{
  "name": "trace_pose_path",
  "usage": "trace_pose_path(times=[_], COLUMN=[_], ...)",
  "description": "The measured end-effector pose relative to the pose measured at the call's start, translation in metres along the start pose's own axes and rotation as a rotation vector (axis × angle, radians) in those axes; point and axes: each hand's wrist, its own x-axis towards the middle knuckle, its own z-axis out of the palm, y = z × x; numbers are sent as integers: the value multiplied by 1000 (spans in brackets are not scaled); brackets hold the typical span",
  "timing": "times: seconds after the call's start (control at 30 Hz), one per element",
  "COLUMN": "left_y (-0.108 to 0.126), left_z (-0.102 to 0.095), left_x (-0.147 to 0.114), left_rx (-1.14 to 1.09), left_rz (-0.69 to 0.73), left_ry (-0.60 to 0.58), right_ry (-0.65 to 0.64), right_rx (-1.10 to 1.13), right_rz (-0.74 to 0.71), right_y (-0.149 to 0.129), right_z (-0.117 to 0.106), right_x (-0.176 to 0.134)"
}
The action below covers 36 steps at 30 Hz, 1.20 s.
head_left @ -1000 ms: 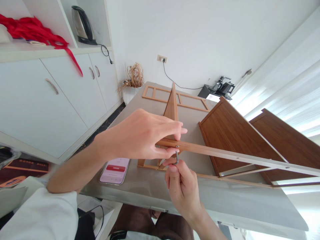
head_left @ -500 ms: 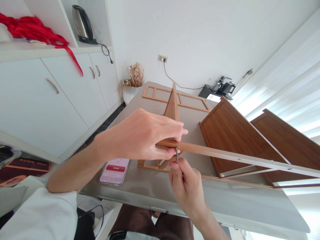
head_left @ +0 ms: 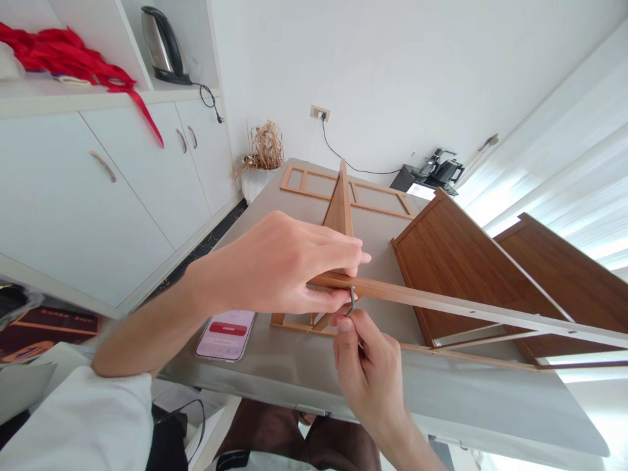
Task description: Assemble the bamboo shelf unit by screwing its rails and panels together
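My left hand is closed around the end of a long wooden rail, fingers over the top and thumb below. The rail runs off to the right and has small holes in its face. Pinched in my right hand is a bent metal hex key. Its upper tip meets the rail beside my left fingertips; whether it sits in a screw head cannot be made out. Behind my left hand a wooden board stands on edge, meeting the rail's end, and two brown wooden panels rise at the right.
A phone with a lit screen lies on the grey-covered table by my left forearm. A flat wooden frame rests at the far side. Beyond are dried plants in a pot, a kettle and white cabinets.
The hex key has turned slightly at the rail, and my right hand has shifted a little to the right with it. My left hand keeps its hold.
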Motion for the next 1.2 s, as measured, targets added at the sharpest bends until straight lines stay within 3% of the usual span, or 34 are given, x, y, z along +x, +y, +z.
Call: trace_pose_path(times=[0.37, 0.57, 0.77, 1.03, 1.2], left_y=[1, 2, 1, 2, 2], left_z=[-1, 0, 0, -2, -1], left_x=[2, 2, 2, 2, 2], left_rx=[-56, -62, -47, -33, -55], left_rz=[-41, -49, -56, -32, -15], left_ry=[-28, -22, 2, 27, 38], right_ry=[4, -13, -41, 148, 195], right_rx=[200, 227, 157, 130, 40], right_rz=[137, 162, 60, -80, -280], right_y=[-13, -10, -3, 7, 10], right_z=[20, 18, 10, 31, 33], right_x=[-2, -2, 0, -2, -6])
